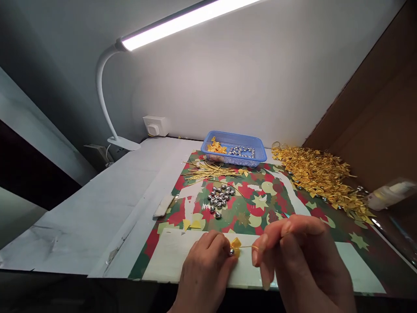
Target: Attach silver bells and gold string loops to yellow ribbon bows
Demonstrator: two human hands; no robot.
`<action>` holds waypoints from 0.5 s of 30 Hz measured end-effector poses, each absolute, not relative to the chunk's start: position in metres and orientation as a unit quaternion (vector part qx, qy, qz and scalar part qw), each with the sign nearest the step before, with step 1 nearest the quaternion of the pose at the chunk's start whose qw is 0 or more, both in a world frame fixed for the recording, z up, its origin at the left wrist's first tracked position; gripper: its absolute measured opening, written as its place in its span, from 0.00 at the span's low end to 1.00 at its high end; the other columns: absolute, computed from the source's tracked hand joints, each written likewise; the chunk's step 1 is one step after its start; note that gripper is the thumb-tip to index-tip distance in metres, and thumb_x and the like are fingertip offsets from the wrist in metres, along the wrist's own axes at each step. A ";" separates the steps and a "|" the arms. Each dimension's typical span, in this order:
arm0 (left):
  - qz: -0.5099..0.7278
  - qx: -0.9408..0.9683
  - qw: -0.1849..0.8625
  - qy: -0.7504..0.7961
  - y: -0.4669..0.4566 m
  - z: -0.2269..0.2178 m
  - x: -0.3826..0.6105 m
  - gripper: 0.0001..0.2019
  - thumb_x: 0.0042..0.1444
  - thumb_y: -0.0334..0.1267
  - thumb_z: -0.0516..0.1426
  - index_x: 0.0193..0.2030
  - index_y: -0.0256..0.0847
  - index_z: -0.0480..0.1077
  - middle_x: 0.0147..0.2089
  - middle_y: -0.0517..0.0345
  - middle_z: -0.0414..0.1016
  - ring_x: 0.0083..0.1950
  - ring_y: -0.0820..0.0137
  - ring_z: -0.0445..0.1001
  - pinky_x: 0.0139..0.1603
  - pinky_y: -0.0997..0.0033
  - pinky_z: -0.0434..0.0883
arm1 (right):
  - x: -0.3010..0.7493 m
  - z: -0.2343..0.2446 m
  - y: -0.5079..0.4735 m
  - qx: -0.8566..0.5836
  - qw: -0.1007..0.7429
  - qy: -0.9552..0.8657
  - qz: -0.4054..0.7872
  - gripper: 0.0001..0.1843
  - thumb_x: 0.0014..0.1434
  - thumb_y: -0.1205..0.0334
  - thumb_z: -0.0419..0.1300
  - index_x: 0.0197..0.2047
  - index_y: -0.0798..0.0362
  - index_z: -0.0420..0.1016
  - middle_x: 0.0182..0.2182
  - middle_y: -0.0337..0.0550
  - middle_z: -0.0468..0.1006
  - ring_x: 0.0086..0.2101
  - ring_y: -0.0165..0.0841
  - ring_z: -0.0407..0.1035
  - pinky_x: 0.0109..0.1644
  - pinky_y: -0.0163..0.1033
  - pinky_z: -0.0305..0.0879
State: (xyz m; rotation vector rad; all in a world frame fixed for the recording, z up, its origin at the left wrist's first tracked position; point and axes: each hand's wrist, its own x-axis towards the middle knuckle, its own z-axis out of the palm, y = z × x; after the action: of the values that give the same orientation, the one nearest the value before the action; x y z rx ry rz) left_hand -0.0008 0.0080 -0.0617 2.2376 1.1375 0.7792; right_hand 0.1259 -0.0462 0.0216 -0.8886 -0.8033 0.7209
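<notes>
My left hand (206, 266) rests at the front of the table, its fingers pinched on a small yellow ribbon bow (236, 243) with a silver bell (232, 251) beside it. A thin gold cord (246, 247) runs from the bow across to my right hand (304, 256). There the fingers are curled, with thumb and forefinger pressed together on the cord; its far end is hidden among them. Beyond my hands several loose silver bells (221, 199) lie in a heap. Farther back is a bundle of gold cords (213, 170).
A blue basket (260, 157) holds yellow bows and silver bells at the back. Finished-looking gold pieces (319, 174) are piled at right, near a blurred whitish bottle (389, 193). A white lamp (103, 95) arches over the table from the left, beside a wall socket (156, 125).
</notes>
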 end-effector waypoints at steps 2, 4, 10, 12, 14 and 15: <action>0.276 0.818 0.274 0.425 0.008 -0.059 -0.003 0.11 0.53 0.24 0.57 0.32 0.45 0.61 0.35 0.61 0.70 0.35 0.64 0.72 0.33 0.66 0.69 | 0.127 0.018 -0.046 -0.412 0.761 -0.365 0.343 0.04 0.68 0.58 0.58 0.39 0.44 0.72 0.29 0.34 0.75 0.24 0.27 0.70 0.32 0.36 0.71; 0.257 0.804 0.318 0.431 0.009 -0.052 -0.007 0.12 0.51 0.24 0.59 0.34 0.45 0.62 0.37 0.61 0.70 0.38 0.64 0.73 0.36 0.65 0.71 | 0.130 0.013 -0.046 -0.417 0.754 -0.356 0.361 0.05 0.68 0.58 0.58 0.38 0.45 0.72 0.30 0.34 0.76 0.23 0.26 0.69 0.32 0.35 0.71; 0.220 0.806 0.347 0.426 0.026 -0.038 -0.016 0.12 0.64 0.31 0.49 0.50 0.43 0.69 0.51 0.50 0.71 0.48 0.61 0.75 0.48 0.59 0.74 | 0.136 0.009 -0.051 -0.414 0.754 -0.339 0.380 0.06 0.69 0.58 0.57 0.38 0.46 0.71 0.29 0.31 0.77 0.21 0.22 0.68 0.29 0.32 0.67; 0.211 0.837 0.309 0.399 0.033 -0.043 -0.015 0.14 0.63 0.29 0.48 0.50 0.42 0.71 0.52 0.47 0.70 0.51 0.58 0.74 0.50 0.55 0.73 | 0.135 0.009 -0.054 -0.415 0.755 -0.331 0.385 0.07 0.69 0.57 0.57 0.37 0.46 0.72 0.29 0.31 0.76 0.21 0.22 0.68 0.28 0.31 0.65; 0.204 0.855 0.289 0.379 0.037 -0.050 -0.011 0.14 0.59 0.26 0.50 0.45 0.42 0.73 0.49 0.48 0.71 0.49 0.56 0.73 0.48 0.53 0.72 | 0.134 0.009 -0.056 -0.419 0.754 -0.320 0.392 0.07 0.69 0.56 0.58 0.37 0.46 0.72 0.29 0.31 0.76 0.21 0.22 0.67 0.25 0.30 0.64; 0.201 0.858 0.286 0.375 0.038 -0.053 -0.010 0.13 0.58 0.26 0.51 0.42 0.43 0.73 0.48 0.49 0.72 0.48 0.56 0.73 0.47 0.52 0.71 | 0.134 0.008 -0.058 -0.421 0.753 -0.315 0.395 0.08 0.68 0.56 0.58 0.37 0.47 0.72 0.29 0.31 0.76 0.21 0.22 0.67 0.25 0.29 0.63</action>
State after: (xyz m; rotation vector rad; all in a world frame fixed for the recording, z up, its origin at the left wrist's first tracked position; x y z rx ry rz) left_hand -0.0098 0.0382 -0.0527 2.2948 1.0036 0.5363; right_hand 0.1338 -0.0577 0.0085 -0.9199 -0.6876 0.8615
